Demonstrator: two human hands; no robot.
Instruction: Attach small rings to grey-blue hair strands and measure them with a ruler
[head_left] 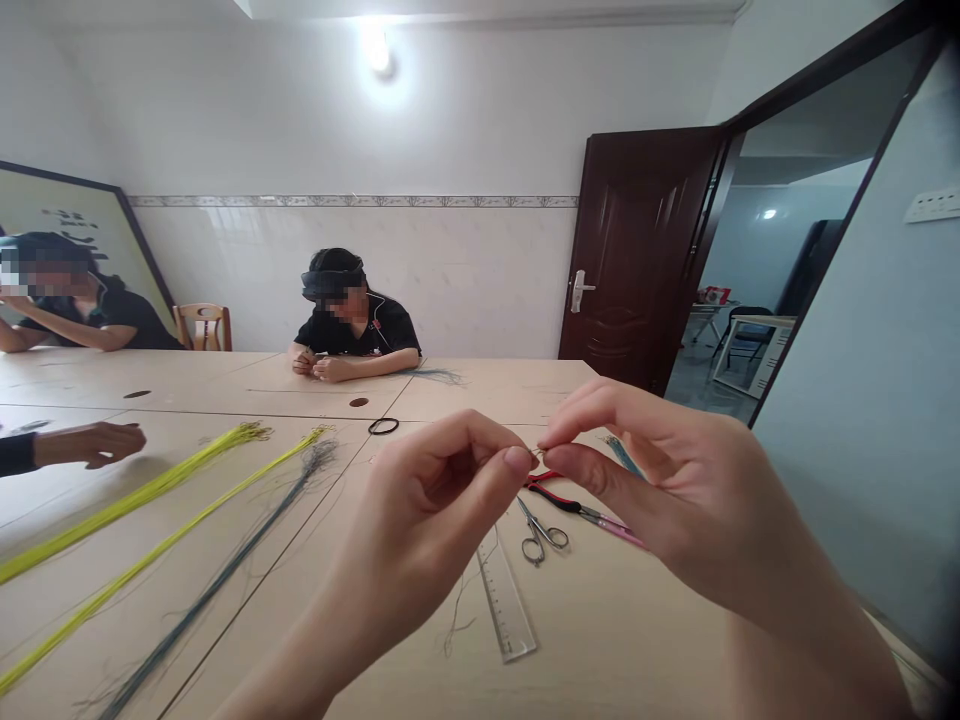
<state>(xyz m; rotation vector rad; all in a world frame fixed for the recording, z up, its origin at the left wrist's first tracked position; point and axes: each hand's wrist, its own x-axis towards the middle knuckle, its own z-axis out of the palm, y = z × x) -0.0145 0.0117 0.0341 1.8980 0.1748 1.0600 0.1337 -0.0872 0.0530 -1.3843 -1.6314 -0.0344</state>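
Observation:
My left hand (442, 510) and my right hand (675, 490) meet above the table, thumb and forefinger of each pinched together. Between the fingertips is a tiny thin piece, too small to name. A fine grey thread (456, 600) trails below my left hand; its upper end is hidden. Under the hands lie small metal scissors (536, 535) and a clear ruler (508, 610). Pliers with red and black handles (559, 497) and a pink-handled tool (619, 528) rest partly behind my right hand, near a blue thread bundle (622, 456).
Yellow thread bundles (157, 485) and a grey-blue one (240, 560) stretch across the table (637, 640) at left. A black ring (383, 426) lies farther in. A co-worker (360, 320) sits opposite, another (97, 300) farther left; a hand (94, 443) reaches in from the left.

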